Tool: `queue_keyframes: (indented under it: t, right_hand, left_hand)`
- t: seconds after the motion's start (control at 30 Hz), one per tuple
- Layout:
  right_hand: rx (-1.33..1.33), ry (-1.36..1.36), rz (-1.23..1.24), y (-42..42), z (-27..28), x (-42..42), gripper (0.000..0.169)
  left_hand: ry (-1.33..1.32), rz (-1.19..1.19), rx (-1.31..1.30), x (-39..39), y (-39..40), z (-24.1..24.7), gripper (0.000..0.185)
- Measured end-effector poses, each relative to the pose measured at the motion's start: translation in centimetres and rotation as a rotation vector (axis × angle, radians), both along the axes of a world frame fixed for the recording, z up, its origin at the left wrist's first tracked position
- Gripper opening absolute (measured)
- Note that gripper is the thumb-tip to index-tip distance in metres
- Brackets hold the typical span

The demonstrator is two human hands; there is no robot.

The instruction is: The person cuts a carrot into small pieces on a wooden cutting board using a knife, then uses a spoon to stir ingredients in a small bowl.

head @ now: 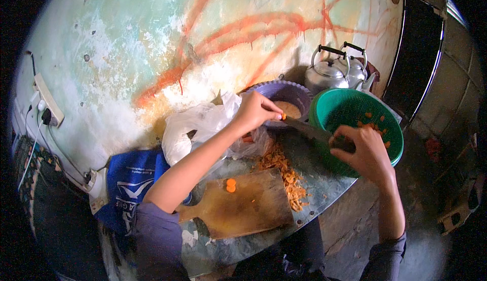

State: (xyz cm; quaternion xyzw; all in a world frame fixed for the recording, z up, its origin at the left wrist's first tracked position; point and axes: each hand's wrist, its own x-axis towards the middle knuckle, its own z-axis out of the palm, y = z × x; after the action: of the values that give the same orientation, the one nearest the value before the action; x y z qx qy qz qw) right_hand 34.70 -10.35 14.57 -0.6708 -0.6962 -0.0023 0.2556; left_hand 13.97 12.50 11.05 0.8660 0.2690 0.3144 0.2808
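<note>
Pinched in the fingertips of my left hand (258, 110) is a small orange carrot piece (283, 116), right at the tip of a knife (304, 128). My right hand (361, 149) grips the knife's handle in front of a green plastic colander (357, 102). Orange carrot pieces (369, 125) lie inside that colander, partly hidden by the hand. On the table below, a wooden cutting board (247, 208) bears a few carrot slices (230, 185). A heap of carrot peelings (291, 186) spreads along the board's right and far edges.
A purple basin (262, 87) holding pale liquid stands behind my left hand. Two metal kettles (327, 73) are against the painted wall (152, 33). White plastic bags (205, 123) and a blue bag (131, 174) lie left. The table's edge (327, 203) runs diagonally nearby; a power strip (48, 100) hangs left.
</note>
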Motion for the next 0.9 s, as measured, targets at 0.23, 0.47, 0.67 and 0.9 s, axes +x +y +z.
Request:
queue_keyframes:
  t: [0.23,0.47,0.67,0.9]
  right_hand:
    - [-0.036,-0.362,-0.004,8.9,1.5,2.2,0.028]
    - [-0.054,-0.382,-0.033,10.2,0.6,2.9,0.027]
    - [-0.034,-0.308,0.002,8.8,1.4,1.7,0.03]
    - [-0.034,-0.281,-0.06,5.7,0.4,2.1,0.029]
  left_hand:
    - [-0.013,0.142,0.277,5.4,10.6,-6.4,0.015]
    - [0.007,0.247,0.101,8.9,10.8,-9.1,0.055]
    - [-0.025,0.407,0.364,6.5,12.9,-11.0,0.048]
    - [-0.017,0.262,0.137,5.0,10.8,-8.2,0.007]
